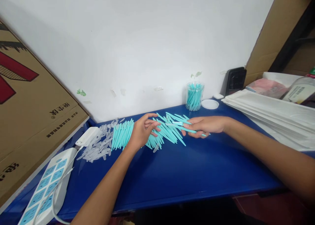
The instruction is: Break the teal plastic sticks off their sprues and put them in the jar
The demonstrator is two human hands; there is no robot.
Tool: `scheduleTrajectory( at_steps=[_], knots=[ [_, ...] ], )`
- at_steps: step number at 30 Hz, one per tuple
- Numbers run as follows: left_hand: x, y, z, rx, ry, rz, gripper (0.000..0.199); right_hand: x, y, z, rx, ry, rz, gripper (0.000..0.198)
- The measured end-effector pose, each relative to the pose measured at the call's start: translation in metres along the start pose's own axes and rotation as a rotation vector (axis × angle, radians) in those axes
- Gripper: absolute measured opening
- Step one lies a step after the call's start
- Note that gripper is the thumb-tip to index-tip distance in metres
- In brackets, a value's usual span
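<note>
My right hand is closed around a few thin turquoise sticks, and a clear, sleeve-like piece shows at the end of one. Facing it, my left hand hovers over the row, thumb and fingers bent but apart, with nothing visible between them. Beneath both hands, many more turquoise sticks lie side by side in a long row on the blue table. To the left of the row, a heap of translucent sleeve-like pieces is spread out.
A clear jar full of turquoise sticks stands by the wall, beside a round white lid. A power strip with cables and a white box lie left, near a large carton. White sheets are stacked right.
</note>
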State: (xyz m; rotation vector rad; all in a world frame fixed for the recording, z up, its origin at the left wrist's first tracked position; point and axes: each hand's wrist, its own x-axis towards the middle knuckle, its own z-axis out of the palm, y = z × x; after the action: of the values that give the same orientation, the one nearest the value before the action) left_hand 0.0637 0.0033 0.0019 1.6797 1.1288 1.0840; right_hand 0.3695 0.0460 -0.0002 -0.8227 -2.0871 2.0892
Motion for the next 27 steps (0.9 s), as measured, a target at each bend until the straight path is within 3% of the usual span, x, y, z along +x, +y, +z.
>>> scheduleTrajectory(
  at_steps=[3,6,13,18,23,27],
  knots=[
    [-0.0002,-0.0002,-0.0027,0.122,0.040,0.054,0.039,-0.0010,-0.0014,0.0007,0.019,-0.054,0.021,0.047],
    [0.0008,0.0010,-0.0055,0.171,-0.003,0.069,0.037,-0.0010,-0.0010,0.0011,0.039,-0.109,0.024,0.048],
    [-0.0003,0.0050,-0.0020,0.003,-0.190,0.013,0.046,-0.0003,0.0009,0.0015,0.043,-0.153,0.051,0.052],
    [-0.0019,0.0047,-0.0003,-0.057,-0.149,-0.067,0.038,-0.0028,-0.0021,0.0032,0.027,-0.183,0.090,0.054],
    [-0.0004,0.0042,-0.0056,0.081,-0.163,-0.008,0.035,-0.0052,-0.0007,0.0026,0.010,-0.195,0.088,0.050],
    [0.0016,0.0017,-0.0091,0.056,-0.166,0.017,0.039,-0.0049,0.0026,-0.0002,0.008,-0.227,0.076,0.050]
  ],
)
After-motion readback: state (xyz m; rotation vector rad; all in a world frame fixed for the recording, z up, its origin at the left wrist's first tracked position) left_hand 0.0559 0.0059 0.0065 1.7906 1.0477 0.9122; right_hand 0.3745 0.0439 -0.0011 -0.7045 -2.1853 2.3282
